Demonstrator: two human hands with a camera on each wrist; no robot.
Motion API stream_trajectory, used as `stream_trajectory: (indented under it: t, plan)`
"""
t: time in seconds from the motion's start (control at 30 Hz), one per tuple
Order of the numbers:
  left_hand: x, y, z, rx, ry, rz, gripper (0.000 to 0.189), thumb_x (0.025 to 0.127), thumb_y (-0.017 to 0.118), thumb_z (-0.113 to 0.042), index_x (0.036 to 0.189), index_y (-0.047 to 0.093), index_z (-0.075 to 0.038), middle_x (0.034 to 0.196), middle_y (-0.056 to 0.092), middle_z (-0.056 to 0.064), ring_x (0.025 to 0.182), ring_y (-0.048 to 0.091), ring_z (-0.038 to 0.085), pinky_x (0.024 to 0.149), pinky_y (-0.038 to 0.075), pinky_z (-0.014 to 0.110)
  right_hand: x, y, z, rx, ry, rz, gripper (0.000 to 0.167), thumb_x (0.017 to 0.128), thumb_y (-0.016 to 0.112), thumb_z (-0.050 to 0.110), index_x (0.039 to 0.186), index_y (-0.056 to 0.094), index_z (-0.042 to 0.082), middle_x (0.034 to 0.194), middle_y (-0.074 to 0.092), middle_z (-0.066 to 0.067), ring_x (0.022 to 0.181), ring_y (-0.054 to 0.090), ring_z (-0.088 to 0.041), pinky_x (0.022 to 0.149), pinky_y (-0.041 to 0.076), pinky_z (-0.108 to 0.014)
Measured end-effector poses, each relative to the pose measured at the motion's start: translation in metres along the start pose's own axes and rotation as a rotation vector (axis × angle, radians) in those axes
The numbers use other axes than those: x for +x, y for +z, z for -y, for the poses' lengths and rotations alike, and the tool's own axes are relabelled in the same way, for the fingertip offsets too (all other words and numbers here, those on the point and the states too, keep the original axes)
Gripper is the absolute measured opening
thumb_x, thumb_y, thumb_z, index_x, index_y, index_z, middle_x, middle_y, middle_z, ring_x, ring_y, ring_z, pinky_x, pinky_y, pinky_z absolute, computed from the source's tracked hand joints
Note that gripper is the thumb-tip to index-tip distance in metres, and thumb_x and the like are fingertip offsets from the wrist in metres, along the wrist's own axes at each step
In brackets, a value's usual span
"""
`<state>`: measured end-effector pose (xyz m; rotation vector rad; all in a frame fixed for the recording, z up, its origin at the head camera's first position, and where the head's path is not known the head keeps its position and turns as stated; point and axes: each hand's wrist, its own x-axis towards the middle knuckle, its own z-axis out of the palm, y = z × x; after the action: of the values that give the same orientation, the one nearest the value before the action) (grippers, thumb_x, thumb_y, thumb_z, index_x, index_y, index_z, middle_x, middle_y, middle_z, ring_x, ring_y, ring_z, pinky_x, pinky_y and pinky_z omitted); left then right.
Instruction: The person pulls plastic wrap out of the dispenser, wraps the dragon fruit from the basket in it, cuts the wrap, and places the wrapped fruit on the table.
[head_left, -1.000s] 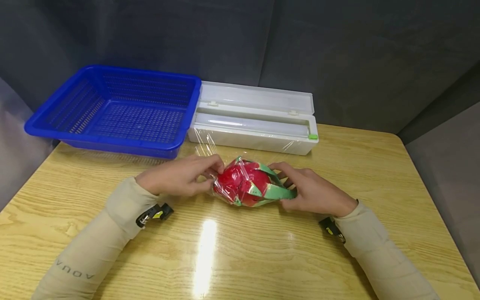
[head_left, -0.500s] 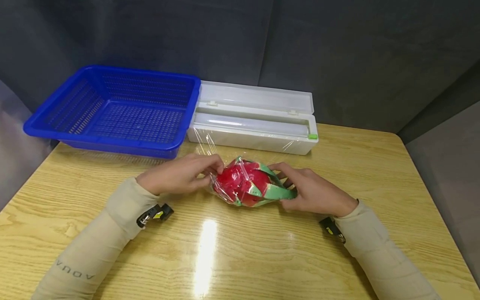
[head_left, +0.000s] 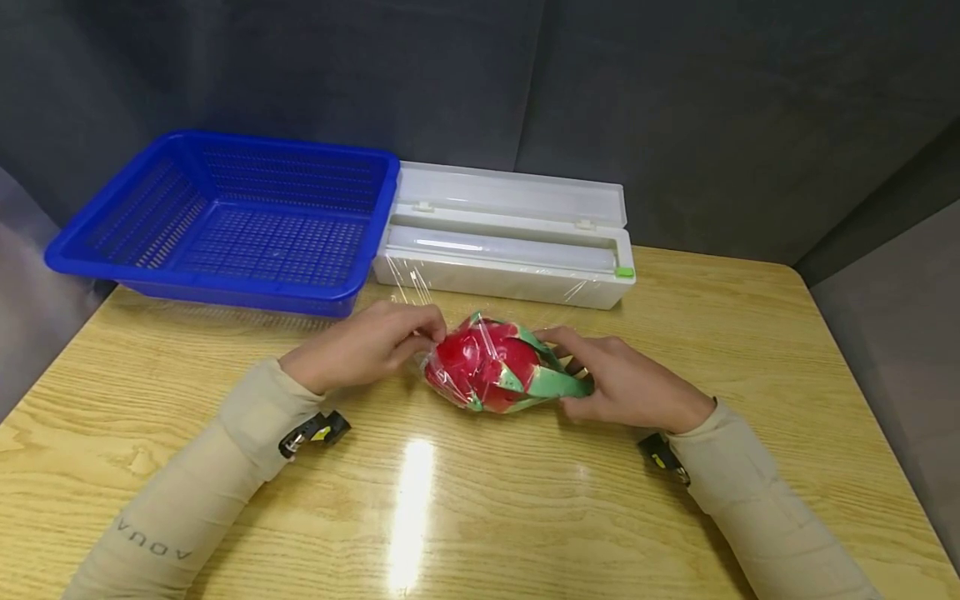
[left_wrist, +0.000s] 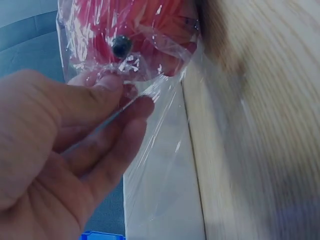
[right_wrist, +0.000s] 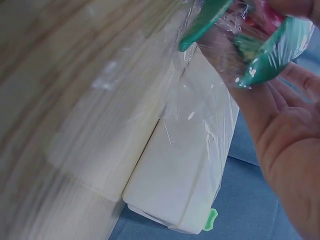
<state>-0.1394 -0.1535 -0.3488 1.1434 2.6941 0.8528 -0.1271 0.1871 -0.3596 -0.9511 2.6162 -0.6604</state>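
A red dragon fruit [head_left: 483, 367] with green leaf tips lies on its side mid-table, wrapped in clear cling film [left_wrist: 155, 170]. At its left end my left hand [head_left: 375, 346] pinches the gathered film between thumb and index finger. The left wrist view shows that end close up, with a dark round spot [left_wrist: 121, 46] under the film. My right hand [head_left: 622, 379] grips the leafy green end, thumb on the near side and fingers on the far side. Its fingertips are partly hidden behind the leaves. The film stretches back from the fruit to a white dispenser box [head_left: 502, 283].
The dispenser's lid [head_left: 517, 196] is up, showing the film roll [head_left: 502, 248] and a green cutter slider [head_left: 624, 272] at its right end. Left of it stands a blue plastic basket [head_left: 232, 283]. Dark curtains [head_left: 675, 125] hang behind the wooden table [head_left: 600, 517].
My left hand has shifted slightly, its fingers drawing closer together on the film at the fruit's left end. The right hand and the dragon fruit have stayed in place.
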Motion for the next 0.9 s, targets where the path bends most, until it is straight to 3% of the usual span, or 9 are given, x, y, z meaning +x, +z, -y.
stream_trajectory:
  t: [0.23, 0.33, 0.53, 0.77, 0.9]
  plan:
    - [-0.0020, -0.0003, -0.0013, 0.085, -0.030, -0.057, 0.016, 0.096, 0.071, -0.009, 0.112, 0.067, -0.010, 0.115, 0.067, 0.005, 0.101, 0.066, 0.021, 0.091, 0.059, 0.039, -0.0006, -0.0001, 0.0003, 0.001, -0.001, 0.003, 0.078, 0.082, 0.078, 0.017, 0.151, 0.042, 0.022, 0.136, 0.069, -0.007, 0.102, 0.072, -0.017, 0.089, 0.062, -0.040]
    - [-0.0027, -0.0009, -0.0018, 0.100, -0.062, -0.069, 0.017, 0.095, 0.074, -0.012, 0.111, 0.067, -0.010, 0.111, 0.066, 0.005, 0.093, 0.063, 0.020, 0.083, 0.058, 0.035, -0.0007, -0.0003, 0.0007, 0.004, -0.003, 0.002, 0.078, 0.082, 0.078, 0.016, 0.150, 0.042, 0.022, 0.136, 0.068, -0.007, 0.102, 0.072, -0.017, 0.089, 0.062, -0.040]
    - [-0.0006, -0.0006, -0.0021, 0.108, -0.065, -0.054, 0.011, 0.094, 0.072, -0.008, 0.105, 0.069, -0.009, 0.094, 0.071, 0.002, 0.083, 0.064, 0.015, 0.076, 0.057, 0.031, -0.0009, 0.0001, 0.0011, 0.006, -0.004, 0.002, 0.077, 0.082, 0.078, 0.017, 0.150, 0.042, 0.023, 0.136, 0.068, -0.007, 0.103, 0.072, -0.018, 0.089, 0.062, -0.040]
    - [0.0003, 0.0022, -0.0045, 0.076, -0.041, -0.029, 0.019, 0.096, 0.066, -0.006, 0.116, 0.066, -0.007, 0.112, 0.071, 0.006, 0.105, 0.069, 0.022, 0.095, 0.059, 0.040, -0.0007, 0.0001, 0.0012, 0.013, 0.004, 0.009, 0.077, 0.082, 0.077, 0.016, 0.150, 0.042, 0.023, 0.137, 0.068, -0.006, 0.105, 0.072, -0.019, 0.091, 0.062, -0.041]
    - [0.0008, 0.0025, -0.0074, 0.054, -0.066, -0.019, 0.024, 0.097, 0.065, -0.007, 0.121, 0.062, -0.005, 0.117, 0.070, 0.009, 0.111, 0.069, 0.024, 0.099, 0.058, 0.041, -0.0008, -0.0003, 0.0016, 0.015, 0.011, 0.012, 0.076, 0.082, 0.077, 0.016, 0.149, 0.042, 0.024, 0.137, 0.068, -0.006, 0.105, 0.071, -0.019, 0.091, 0.062, -0.042]
